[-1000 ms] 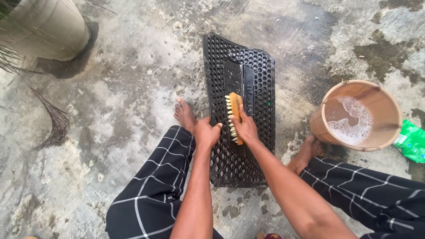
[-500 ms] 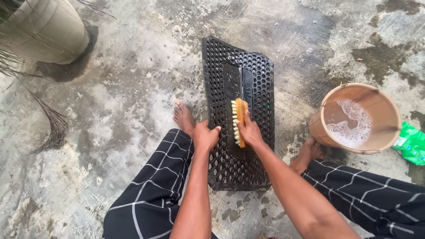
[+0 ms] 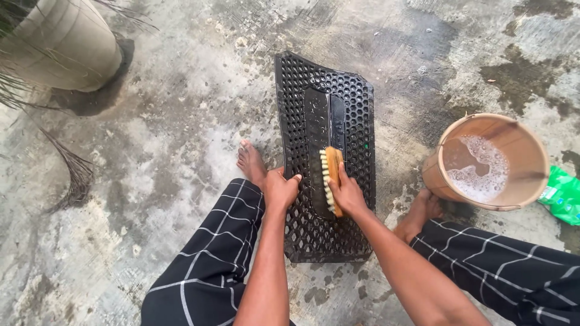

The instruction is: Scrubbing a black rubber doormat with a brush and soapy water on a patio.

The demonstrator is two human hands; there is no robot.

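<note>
1. The black rubber mat (image 3: 338, 102) lies flat on the wet concrete floor (image 3: 181, 121) at the centre of the frame. Its long axis runs from the upper centre of the frame down toward the person.
2. The right hand (image 3: 349, 193) is closed around a wooden scrub brush (image 3: 331, 179). The brush sits with its pale bristles turned to the left and its body touching the smooth raised panel in the middle of the mat. The long axis of the brush runs parallel to the long axis of the mat.
3. The left hand (image 3: 280, 188) is clenched on the left edge of the mat, fingers curled over the rim, just beside the brush.
4. Both hands rest on the lower half of the mat. The upper half extends away from them toward the top of the frame. The right hand is the nearer one to the centre panel.
5. A tan bucket (image 3: 531, 151) holding soapy water stands at the right of the frame, apart from the mat and closer to the right hand.
6. A green packet (image 3: 563, 194) lies at the right edge, just beside the bucket.
7. A pale plant pot (image 3: 66, 42) occupies the upper left corner.
</note>
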